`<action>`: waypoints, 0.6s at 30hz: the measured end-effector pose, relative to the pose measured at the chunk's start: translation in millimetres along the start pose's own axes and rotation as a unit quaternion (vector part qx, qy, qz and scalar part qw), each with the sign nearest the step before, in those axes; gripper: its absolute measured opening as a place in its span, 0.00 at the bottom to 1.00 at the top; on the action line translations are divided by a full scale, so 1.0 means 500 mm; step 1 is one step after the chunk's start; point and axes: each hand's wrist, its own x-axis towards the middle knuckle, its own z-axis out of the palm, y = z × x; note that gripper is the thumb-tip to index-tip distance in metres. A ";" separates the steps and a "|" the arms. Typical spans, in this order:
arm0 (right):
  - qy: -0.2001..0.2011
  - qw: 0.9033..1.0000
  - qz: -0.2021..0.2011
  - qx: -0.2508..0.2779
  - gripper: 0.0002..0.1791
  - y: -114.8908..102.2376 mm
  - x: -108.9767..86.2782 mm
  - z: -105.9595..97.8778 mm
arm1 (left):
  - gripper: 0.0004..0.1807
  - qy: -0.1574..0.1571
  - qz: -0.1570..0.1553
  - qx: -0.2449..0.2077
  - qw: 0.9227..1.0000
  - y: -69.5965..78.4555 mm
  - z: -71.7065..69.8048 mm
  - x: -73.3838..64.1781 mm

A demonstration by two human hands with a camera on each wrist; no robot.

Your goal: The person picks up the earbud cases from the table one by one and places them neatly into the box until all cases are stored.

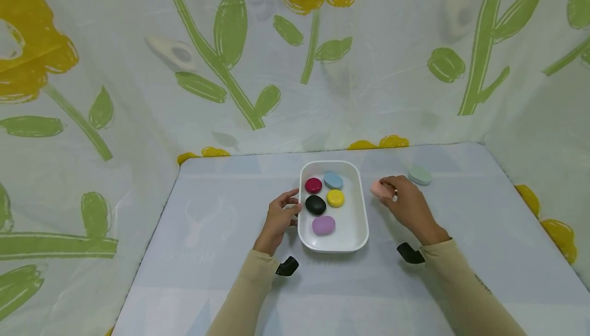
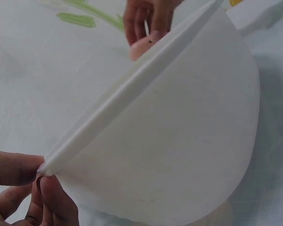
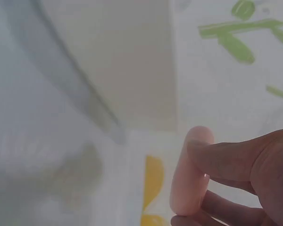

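A white tray point(image 1: 355, 233) stands mid-table. Inside it lie a red stone point(image 1: 313, 185), a light blue stone point(image 1: 333, 180), a yellow stone point(image 1: 335, 198), a black stone point(image 1: 315, 205) and a purple stone point(image 1: 323, 225), all smooth and rounded. My left hand point(image 1: 278, 219) pinches the tray's left rim between thumb and fingers, as the left wrist view shows close up. To the right of the tray, my right hand point(image 1: 407, 205) holds a smooth pink stone point(image 3: 191, 176) between thumb and fingers.
A pale green stone point(image 1: 420, 175) lies on the table point(image 1: 216, 244) behind my right hand. A flower-printed cloth point(image 1: 369, 95) hangs along the back and both sides of the table. Black wrist pieces point(image 1: 410, 253) stick out from both sleeves.
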 end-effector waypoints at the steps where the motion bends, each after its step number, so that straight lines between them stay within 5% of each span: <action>1: -0.002 1.000 0.001 0.004 0.24 -0.011 0.000 -0.002 | 0.25 -0.001 0.000 -0.001 1.000 0.000 0.000 0.000; 18: -0.079 0.995 -0.053 0.010 0.24 -0.111 0.030 0.032 | 0.26 -0.011 0.002 -0.002 1.000 -0.002 -0.002 0.000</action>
